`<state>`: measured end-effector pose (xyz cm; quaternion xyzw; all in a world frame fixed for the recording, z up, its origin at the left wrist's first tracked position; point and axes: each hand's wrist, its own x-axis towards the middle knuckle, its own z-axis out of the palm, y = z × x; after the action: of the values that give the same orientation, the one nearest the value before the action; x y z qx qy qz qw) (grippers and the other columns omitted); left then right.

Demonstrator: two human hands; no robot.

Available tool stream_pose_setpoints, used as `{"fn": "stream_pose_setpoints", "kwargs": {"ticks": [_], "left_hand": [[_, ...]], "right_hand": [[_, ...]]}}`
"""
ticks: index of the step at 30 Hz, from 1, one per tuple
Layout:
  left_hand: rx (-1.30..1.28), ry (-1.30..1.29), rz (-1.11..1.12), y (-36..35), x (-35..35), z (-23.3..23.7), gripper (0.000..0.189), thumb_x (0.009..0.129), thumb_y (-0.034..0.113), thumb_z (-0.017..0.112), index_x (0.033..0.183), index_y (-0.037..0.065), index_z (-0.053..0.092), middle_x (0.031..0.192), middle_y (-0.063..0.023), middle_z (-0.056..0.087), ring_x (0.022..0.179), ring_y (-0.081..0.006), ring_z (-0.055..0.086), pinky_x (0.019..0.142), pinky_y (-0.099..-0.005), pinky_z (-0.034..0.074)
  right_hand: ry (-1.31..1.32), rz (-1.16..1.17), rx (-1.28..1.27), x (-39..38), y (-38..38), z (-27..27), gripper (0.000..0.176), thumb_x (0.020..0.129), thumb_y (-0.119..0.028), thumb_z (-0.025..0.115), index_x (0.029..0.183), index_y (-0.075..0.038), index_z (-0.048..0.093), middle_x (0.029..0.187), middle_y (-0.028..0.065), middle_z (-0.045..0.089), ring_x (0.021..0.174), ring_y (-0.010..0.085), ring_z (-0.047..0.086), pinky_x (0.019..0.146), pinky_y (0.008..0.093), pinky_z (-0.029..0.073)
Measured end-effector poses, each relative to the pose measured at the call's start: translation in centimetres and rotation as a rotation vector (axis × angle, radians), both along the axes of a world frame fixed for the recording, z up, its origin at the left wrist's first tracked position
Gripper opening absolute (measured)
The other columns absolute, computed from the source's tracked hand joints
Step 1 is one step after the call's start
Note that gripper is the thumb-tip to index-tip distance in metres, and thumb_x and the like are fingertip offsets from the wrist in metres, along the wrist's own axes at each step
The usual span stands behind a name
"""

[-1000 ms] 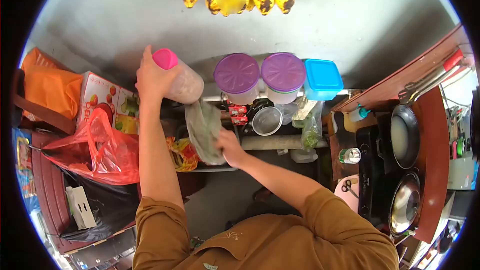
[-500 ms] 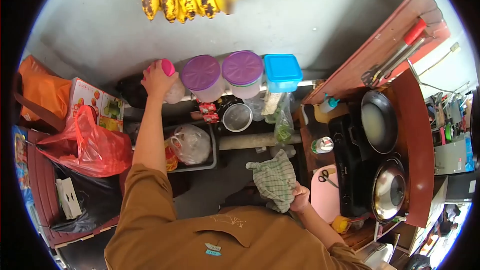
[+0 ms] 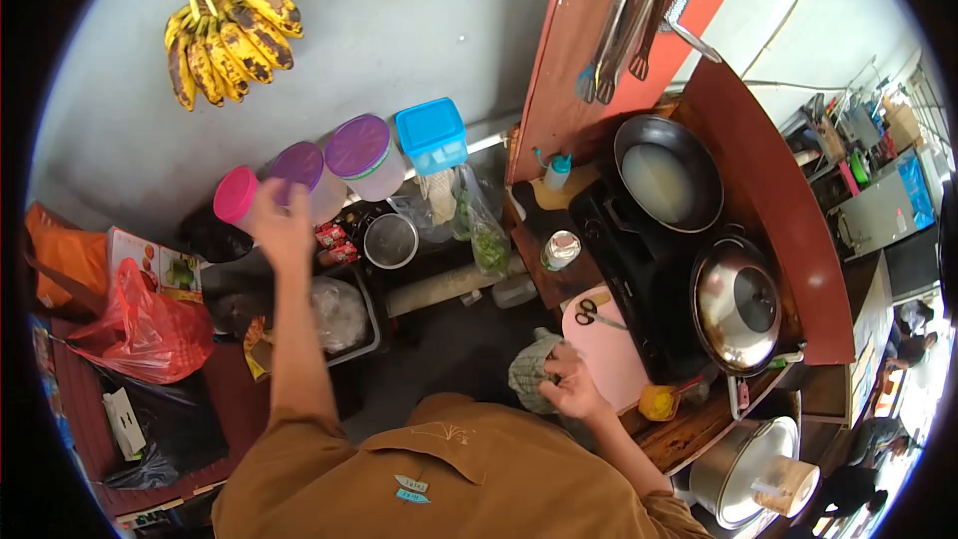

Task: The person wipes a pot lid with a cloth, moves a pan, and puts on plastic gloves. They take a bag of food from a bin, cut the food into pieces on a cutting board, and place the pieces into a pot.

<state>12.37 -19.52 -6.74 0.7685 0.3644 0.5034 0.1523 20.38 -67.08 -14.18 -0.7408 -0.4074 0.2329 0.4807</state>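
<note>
1. The fingers of the left hand [image 3: 284,232] are parted and blurred, with nothing seen to be grasped. They are held in front of the pink-lidded jar [image 3: 236,194] and the nearer-left purple-lidded jar [image 3: 297,168]; whether either is touched cannot be told.
2. By the fingers of the right hand [image 3: 581,391], curled in, the checked cloth [image 3: 531,373] is grasped at its right side. It is held low, near the body, presumably so that the jars can be reached freely by the other hand.
3. The cloth is seen as pale green and white, soft and crumpled, with its lower part partly hidden. The pink-lidded jar is partly covered by the left hand, and its contents cannot be made out.
4. Along the wall, the jars are stood in a row with the second purple-lidded jar [image 3: 358,147] and the blue-lidded box [image 3: 431,125], probably so that each lid is kept within reach.
5. To the right of the cloth, the scissors [image 3: 587,312] are laid on the pink board [image 3: 606,364], beside the black stove [image 3: 621,287].
6. On the far left, the bananas [image 3: 228,48] are hung by a yellow tie, likely to be kept off the surfaces.
</note>
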Motion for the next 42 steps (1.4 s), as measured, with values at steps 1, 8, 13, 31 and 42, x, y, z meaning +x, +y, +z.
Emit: {"fn": "stream_pose_setpoints", "kwargs": {"ticks": [1,8,13,31,42], "left_hand": [[-0.368,-0.093,-0.204,-3.9,1.7,-1.2,0.04,0.08,0.021,0.074,0.111,0.0,0.062,0.098,-0.0119,0.068,0.095,-0.0199,0.063,0.084,-0.0347,0.049],[-1.808,-0.499,-0.415,-4.1,17.1,-12.8,0.113,0.074,0.07,0.069,0.153,0.008,0.018,0.151,-0.0231,0.029,0.137,-0.0397,0.037,0.11,-0.0632,0.023],[-1.775,-0.488,-0.47,-3.7,20.5,-11.9,0.111,0.072,0.072,0.068,0.153,0.015,0.018,0.15,-0.0201,0.03,0.14,-0.0365,0.033,0.111,-0.0676,0.016],[-1.835,-0.445,-0.582,-2.6,17.4,-9.7,0.077,0.075,0.052,0.073,0.129,0.005,0.045,0.115,-0.0066,0.051,0.098,-0.0198,0.054,0.098,-0.0389,0.039],[-1.856,-0.472,-0.615,-3.7,19.6,-9.9,0.071,0.076,0.052,0.073,0.127,0.009,0.047,0.117,-0.0057,0.051,0.102,-0.021,0.054,0.096,-0.0377,0.04]], "right_hand": [[-0.106,0.011,0.025,0.9,0.6,0.3,0.019,0.071,-0.007,0.061,0.089,-0.003,0.068,0.09,0.0173,0.055,0.092,0.0362,0.053,0.085,0.0413,0.046],[0.382,-0.1,0.135,4.5,8.9,-3.0,0.005,0.073,-0.003,0.057,0.074,0.002,0.057,0.093,0.0138,0.065,0.086,0.0211,0.062,0.078,0.0314,0.048],[0.102,-0.201,-0.115,10.1,20.8,-8.2,0.039,0.075,-0.026,0.073,0.101,-0.001,0.057,0.081,0.0154,0.066,0.078,0.026,0.066,0.073,0.0368,0.051],[0.296,-0.362,0.101,16.8,33.0,-13.0,0.027,0.086,-0.021,0.056,0.093,0.001,0.068,0.087,0.0176,0.068,0.08,0.0288,0.064,0.075,0.0394,0.05],[0.744,-0.151,0.552,8.3,16.4,-3.5,0.035,0.068,-0.014,0.053,0.089,0.011,0.065,0.087,0.0124,0.065,0.082,0.0199,0.057,0.077,0.0295,0.044]]}}
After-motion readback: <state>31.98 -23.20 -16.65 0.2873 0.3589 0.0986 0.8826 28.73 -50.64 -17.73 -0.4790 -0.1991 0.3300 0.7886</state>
